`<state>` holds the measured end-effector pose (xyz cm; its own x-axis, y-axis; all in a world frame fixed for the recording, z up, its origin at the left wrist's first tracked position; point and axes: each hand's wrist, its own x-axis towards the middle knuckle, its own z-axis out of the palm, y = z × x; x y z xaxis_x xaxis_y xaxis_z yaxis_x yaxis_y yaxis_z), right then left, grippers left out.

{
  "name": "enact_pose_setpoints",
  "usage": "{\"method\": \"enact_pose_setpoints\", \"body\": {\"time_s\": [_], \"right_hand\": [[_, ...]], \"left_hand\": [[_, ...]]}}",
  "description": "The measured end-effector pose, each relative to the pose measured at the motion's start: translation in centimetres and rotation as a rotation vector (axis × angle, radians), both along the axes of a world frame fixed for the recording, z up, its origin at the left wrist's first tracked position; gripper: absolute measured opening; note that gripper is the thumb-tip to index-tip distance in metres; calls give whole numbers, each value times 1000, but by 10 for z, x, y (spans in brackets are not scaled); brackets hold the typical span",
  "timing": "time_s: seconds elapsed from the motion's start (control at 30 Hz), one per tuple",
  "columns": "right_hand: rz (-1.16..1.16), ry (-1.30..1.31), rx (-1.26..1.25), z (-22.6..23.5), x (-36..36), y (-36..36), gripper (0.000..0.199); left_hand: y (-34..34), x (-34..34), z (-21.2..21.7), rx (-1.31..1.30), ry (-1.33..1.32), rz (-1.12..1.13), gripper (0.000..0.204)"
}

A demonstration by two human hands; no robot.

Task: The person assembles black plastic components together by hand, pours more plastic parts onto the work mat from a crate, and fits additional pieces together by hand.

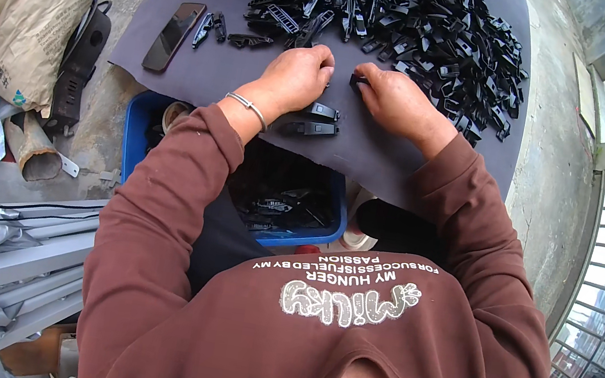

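My left hand (296, 79) is closed over the dark tabletop, fingers curled together; what it holds, if anything, is hidden. Across a small gap, my right hand (401, 103) pinches a small black plastic part (357, 80) between thumb and fingers. Two black plastic pieces (317, 129) lie on the table just below my left hand, close to the near edge. Beyond both hands spreads a big heap of black plastic parts (415, 29), some long and slotted like frames, others short and blocky.
A dark phone (174, 37) lies on the grey table (139, 44) at left, beside a few loose parts. Under the near edge stands a blue bin (342, 223) with black parts inside. Brown sacks (35, 28) and grey metal strips (38, 258) fill the floor at left.
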<state>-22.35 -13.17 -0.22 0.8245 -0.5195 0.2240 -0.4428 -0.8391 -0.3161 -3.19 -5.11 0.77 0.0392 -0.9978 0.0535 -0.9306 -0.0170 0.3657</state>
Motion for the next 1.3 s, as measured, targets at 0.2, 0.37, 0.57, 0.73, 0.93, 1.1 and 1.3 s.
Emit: {"method": "enact_pose_setpoints", "body": {"time_s": [0.2,0.37,0.57,0.73,0.93,1.1,1.3], "right_hand": [[-123,130,-123,7,-10,-2,17],[-3,26,-44,12,-9,6,22],[183,-24,19,10,-12,-2,28],[287,-53,65,7,-15,-12,26],[342,-54,126,18,16,7,23],[341,-96,109,5,43,22,24],[-22,37,-76,34,12,22,28]], "left_hand": [[28,5,11,38,93,58,17],[31,28,15,-234,-317,-103,17],[36,34,9,-272,-140,-240,29],[47,27,6,-49,170,-141,31],[49,31,-1,-74,377,-66,28],[48,32,3,-25,426,-79,27],[43,42,23,54,234,-130,34]]}}
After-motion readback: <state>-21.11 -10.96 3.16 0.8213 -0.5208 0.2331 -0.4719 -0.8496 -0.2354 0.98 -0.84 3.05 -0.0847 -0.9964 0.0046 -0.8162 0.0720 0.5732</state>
